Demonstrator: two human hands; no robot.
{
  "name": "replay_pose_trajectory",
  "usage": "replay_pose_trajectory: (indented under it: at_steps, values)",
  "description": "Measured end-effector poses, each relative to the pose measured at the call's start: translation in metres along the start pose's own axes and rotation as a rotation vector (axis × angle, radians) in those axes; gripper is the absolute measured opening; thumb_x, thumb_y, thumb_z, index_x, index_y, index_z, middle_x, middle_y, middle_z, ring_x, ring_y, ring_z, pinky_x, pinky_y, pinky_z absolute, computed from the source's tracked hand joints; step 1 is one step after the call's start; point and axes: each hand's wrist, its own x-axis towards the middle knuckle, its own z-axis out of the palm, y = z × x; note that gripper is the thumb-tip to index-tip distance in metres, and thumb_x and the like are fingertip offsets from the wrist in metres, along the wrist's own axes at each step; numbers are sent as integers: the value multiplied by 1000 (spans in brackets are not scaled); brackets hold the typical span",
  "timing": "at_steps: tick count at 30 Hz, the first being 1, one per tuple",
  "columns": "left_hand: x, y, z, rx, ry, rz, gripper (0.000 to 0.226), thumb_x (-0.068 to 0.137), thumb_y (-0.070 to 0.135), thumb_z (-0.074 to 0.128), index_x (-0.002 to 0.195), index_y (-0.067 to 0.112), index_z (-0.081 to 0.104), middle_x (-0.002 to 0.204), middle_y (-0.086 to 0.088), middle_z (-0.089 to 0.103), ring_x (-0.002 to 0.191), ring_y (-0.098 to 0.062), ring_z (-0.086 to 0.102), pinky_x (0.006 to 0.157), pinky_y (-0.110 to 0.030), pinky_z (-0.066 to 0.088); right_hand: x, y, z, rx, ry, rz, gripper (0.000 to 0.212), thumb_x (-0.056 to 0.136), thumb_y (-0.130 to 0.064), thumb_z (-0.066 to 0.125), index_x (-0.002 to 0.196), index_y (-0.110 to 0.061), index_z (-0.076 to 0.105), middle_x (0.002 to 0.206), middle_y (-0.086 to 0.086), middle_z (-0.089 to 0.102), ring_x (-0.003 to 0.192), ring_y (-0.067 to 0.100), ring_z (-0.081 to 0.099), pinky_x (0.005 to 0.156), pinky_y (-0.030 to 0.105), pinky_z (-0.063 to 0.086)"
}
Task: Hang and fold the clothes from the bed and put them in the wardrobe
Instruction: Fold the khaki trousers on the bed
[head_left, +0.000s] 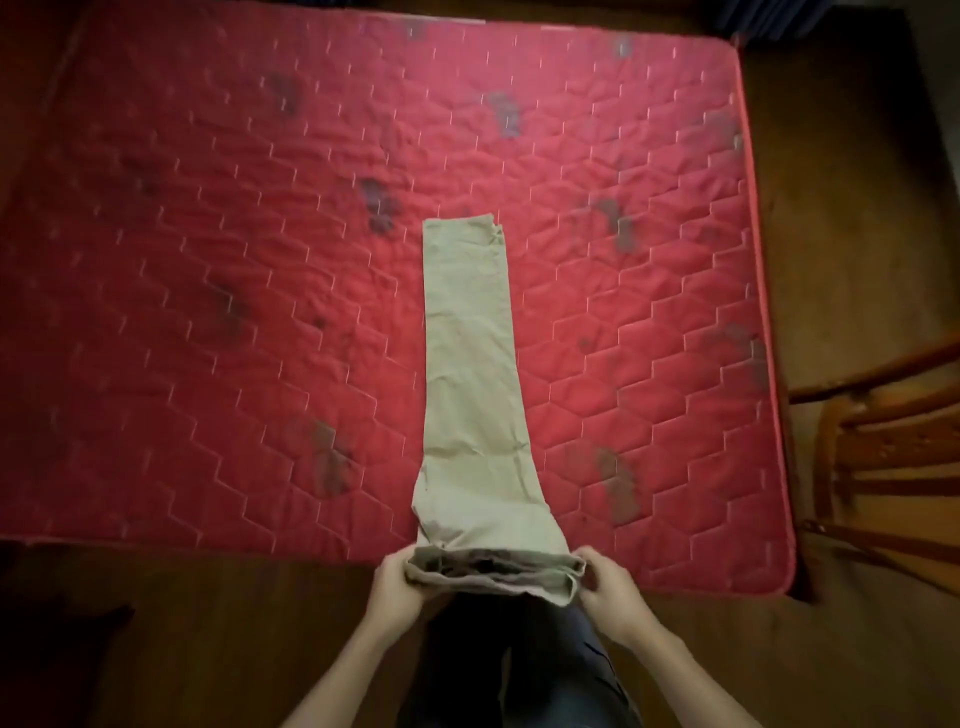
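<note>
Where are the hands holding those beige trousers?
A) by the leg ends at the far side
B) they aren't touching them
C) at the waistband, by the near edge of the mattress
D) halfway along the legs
C: the left hand and right hand each grip one end of the waistband of the beige trousers, at the near edge of the red mattress.
</note>
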Motion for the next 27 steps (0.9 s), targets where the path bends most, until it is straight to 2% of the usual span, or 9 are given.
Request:
replay_pose_trajectory:
  at_steps: [3,7,12,14,16,18,21,24,27]
  values:
    - [42,4,1,-26,53,76,65,75,-23,50,103,31,75,104,4,76,105,-16,70,90,-38,58,45,-7,-6,25,69,12,26,90,-3,60,107,-23,65,98,-16,69,87,-2,63,70,6,43]
    - [107,19,1,13,121,91,52,74,-9,66,110,29,70,103,11,75,102,-6,69,92,-36,57,123,-13,-6,88,161,35,21,91,-15,67,112,-18,66,100,-9,69,91,7,62,67,14,40]
    - [198,4,4,18,223,51,32,76,26,83,105,23,70,99,9,74,97,-10,69,93,-39,55,217,-5,6,110,194,70,25,91,-29,67,113,-17,69,103,-5,72,98,15,65,82,27,45]
    - [226,-11,5,7,254,8,48,78,38,80,120,19,64,109,6,72,105,-13,67,99,-41,52,246,5,16,89,178,106,30,90,-34,66,114,-17,69,108,-4,72,103,15,64,87,28,47]
    - [239,-26,6,15,254,-98,79,76,47,81,141,17,45,123,2,64,115,-16,61,104,-39,48,263,16,29,109,121,154,33,89,-37,67,115,-18,67,112,-4,71,104,15,64,86,28,46]
    - [237,-46,9,2,233,-203,97,70,55,82,145,16,36,128,0,59,118,-18,59,103,-37,48,266,30,45,225,21,222,36,84,-40,74,113,-21,63,110,-6,70,100,13,65,88,33,51]
    - [213,-82,16,-107,152,-314,88,65,50,85,134,14,45,126,-4,63,109,-18,64,94,-33,54,252,53,68,287,-41,284,44,79,-48,77,113,-26,61,109,-10,68,99,10,64,91,36,52]
    - [184,-106,23,-149,82,-338,70,72,24,87,126,17,43,108,-1,67,92,-10,67,68,-18,57,236,69,82,84,27,324,42,82,-66,63,103,-30,65,103,-9,70,100,17,65,96,42,49]
    - [178,-119,24,-142,66,-259,69,72,16,86,130,11,48,112,-5,70,94,-16,71,76,-27,61,223,75,87,119,129,320,45,86,-66,57,87,-22,69,87,-8,72,91,19,68,85,40,52]
